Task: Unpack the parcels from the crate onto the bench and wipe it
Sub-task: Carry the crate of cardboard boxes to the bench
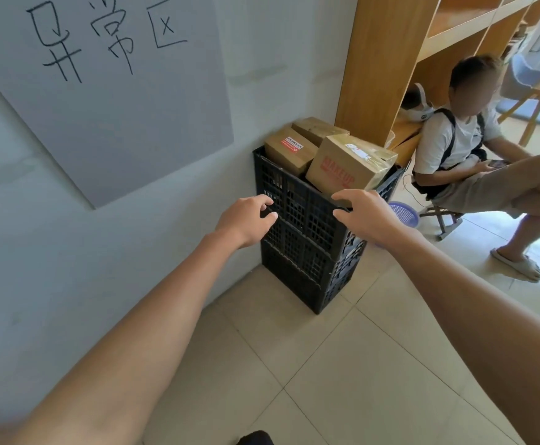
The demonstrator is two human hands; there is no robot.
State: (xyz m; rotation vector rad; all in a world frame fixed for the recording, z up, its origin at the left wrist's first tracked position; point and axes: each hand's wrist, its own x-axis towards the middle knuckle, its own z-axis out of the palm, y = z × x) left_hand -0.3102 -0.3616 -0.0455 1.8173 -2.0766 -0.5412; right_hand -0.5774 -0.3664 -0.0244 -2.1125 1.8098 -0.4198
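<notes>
Both arms reach forward toward the black crate (307, 226), which stands on the tiled floor (342, 364) against the wall (133, 252). The left hand (246, 220) has its fingers (267, 200) spread and curled, holding nothing, just short of the crate's near wall or perhaps brushing it; the wide lens makes contact hard to judge. The right hand (368, 216) is likewise unclenched and empty, its fingers (342, 197) hovering at the crate's near rim. Just beyond those fingertips sits the "MAKEUP" parcel (349, 165), with the labelled parcel (291, 149) and a third parcel (318, 130) further back, all heaped above the rim. The job seems barely started: every parcel visible is in the crate, no surface for them shows here, and no cloth is in view. Unpacking and wiping both remain. A seated person (474, 155) is off to the right.
</notes>
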